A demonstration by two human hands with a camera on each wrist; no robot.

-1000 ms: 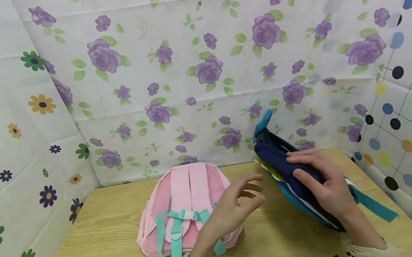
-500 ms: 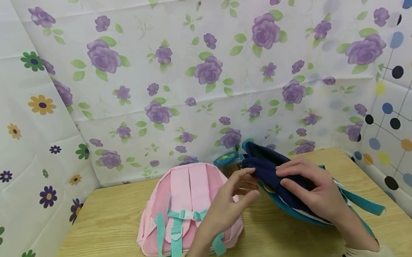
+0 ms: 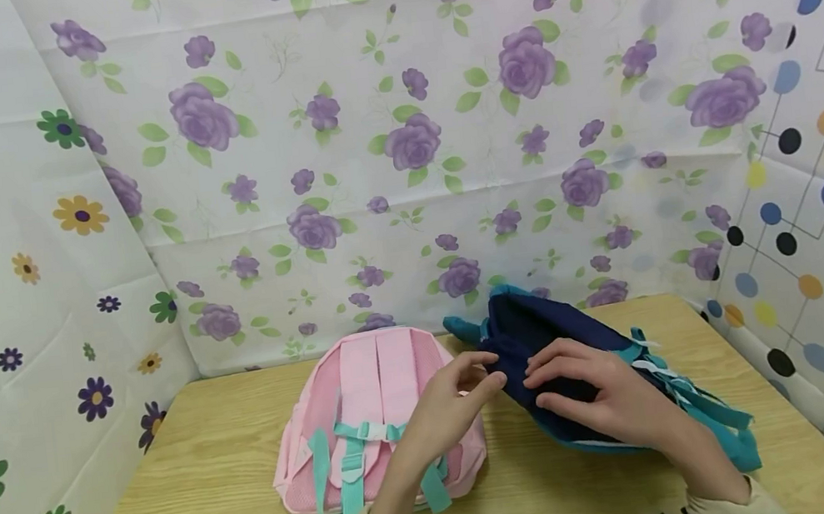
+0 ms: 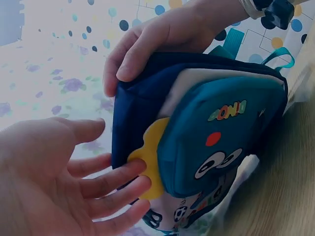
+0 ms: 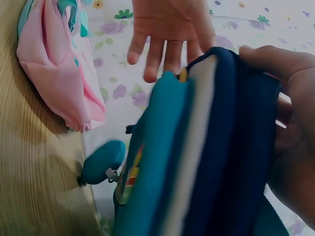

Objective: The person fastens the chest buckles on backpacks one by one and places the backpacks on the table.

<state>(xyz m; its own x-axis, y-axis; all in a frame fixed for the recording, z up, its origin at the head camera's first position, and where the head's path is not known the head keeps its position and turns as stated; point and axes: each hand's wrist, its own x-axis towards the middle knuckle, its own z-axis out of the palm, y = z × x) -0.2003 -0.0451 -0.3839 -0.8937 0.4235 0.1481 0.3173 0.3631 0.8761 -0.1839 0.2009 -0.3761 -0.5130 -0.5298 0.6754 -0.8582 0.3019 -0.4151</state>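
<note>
In the head view, a navy and teal backpack [image 3: 539, 319] with a gaping dark mouth stands tilted on the right of the table. Its front, seen in the left wrist view, carries a teal pocket [image 4: 211, 132] with cartoon eyes and a yellow trim. My right hand [image 3: 599, 388] holds the bag's upper edge, thumb on one side and fingers on the other, as the right wrist view [image 5: 295, 108] also suggests. My left hand [image 3: 446, 408] has its fingers extended against the bag's front near the yellow trim [image 4: 151, 152].
A pink backpack [image 3: 379, 369] with mint straps [image 3: 352, 473] lies on the wooden table [image 3: 202, 480], just left of the navy one. Flower-patterned sheets [image 3: 342, 164] stand behind and at the left; a dotted sheet [image 3: 818, 248] stands at the right.
The navy backpack has tipped and turned, and its mouth now gapes wider toward me. My left hand has come to its front; my right hand has shifted left and slightly down.
</note>
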